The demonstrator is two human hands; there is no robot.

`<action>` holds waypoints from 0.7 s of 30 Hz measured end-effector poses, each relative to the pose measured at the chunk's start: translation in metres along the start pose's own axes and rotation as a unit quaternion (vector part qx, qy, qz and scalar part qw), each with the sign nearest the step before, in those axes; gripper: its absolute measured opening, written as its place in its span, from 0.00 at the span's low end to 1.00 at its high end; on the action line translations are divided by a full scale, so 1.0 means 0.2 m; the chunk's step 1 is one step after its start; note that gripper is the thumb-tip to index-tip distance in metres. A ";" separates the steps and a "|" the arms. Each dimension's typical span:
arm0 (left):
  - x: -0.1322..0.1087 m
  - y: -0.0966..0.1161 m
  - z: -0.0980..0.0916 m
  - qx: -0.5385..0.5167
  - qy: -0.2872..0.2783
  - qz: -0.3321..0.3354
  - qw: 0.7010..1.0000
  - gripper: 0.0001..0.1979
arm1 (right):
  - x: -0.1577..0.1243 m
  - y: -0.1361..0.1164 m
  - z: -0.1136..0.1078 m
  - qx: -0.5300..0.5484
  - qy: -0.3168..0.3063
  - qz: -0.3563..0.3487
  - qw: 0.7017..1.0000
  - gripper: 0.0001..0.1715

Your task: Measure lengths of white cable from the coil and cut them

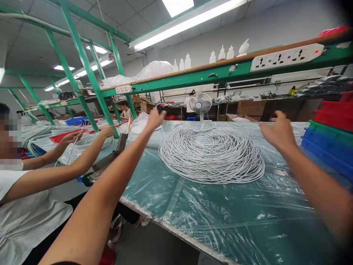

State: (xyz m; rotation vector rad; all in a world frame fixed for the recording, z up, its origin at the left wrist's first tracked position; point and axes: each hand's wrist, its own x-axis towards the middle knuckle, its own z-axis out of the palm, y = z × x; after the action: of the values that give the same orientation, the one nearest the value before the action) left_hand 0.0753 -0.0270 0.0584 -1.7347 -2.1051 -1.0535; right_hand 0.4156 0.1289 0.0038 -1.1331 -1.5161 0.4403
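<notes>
A wide coil of light grey cable (212, 158) lies on the plastic-covered green table in front of me. My left hand (157, 117) is raised beyond the coil's left side, apart from it; its fingers look curled but are blurred, and I cannot make out anything in them. On the other side, my right hand (278, 130) hovers above the table past the coil's right edge. Its thumb and fingers are apart, and nothing shows between them.
A co-worker's hands (72, 138) hold a thin cable at left. A metal fixture (110, 160) stands by my left forearm. Stacked red, green and blue bins (328, 143) line the right. Behind the coil is a white fan (200, 103); above runs a green shelf beam (193, 79).
</notes>
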 end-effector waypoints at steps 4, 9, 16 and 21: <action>-0.60 0.18 0.26 -0.004 -0.145 0.139 0.980 0.18 | -0.39 0.17 0.15 0.022 -0.166 -0.113 0.979 0.32; -1.35 0.09 0.15 0.004 -0.125 0.195 0.973 0.09 | -0.81 0.53 0.31 -0.013 -0.266 -0.242 0.933 0.17; -1.46 -0.16 -0.28 0.226 0.102 0.075 0.966 0.18 | -0.85 0.59 0.33 -0.017 -0.290 -0.255 0.922 0.15; -1.27 -0.06 -0.26 0.313 0.033 0.160 0.936 0.24 | -0.85 0.58 0.32 -0.022 -0.310 -0.267 0.912 0.15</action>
State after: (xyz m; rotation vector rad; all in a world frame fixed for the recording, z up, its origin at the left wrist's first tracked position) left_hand 0.1217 -0.2561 -0.0556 -1.5930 -1.7574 -0.2902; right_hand 0.3879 0.0611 -0.2000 -0.5739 -2.3135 0.4013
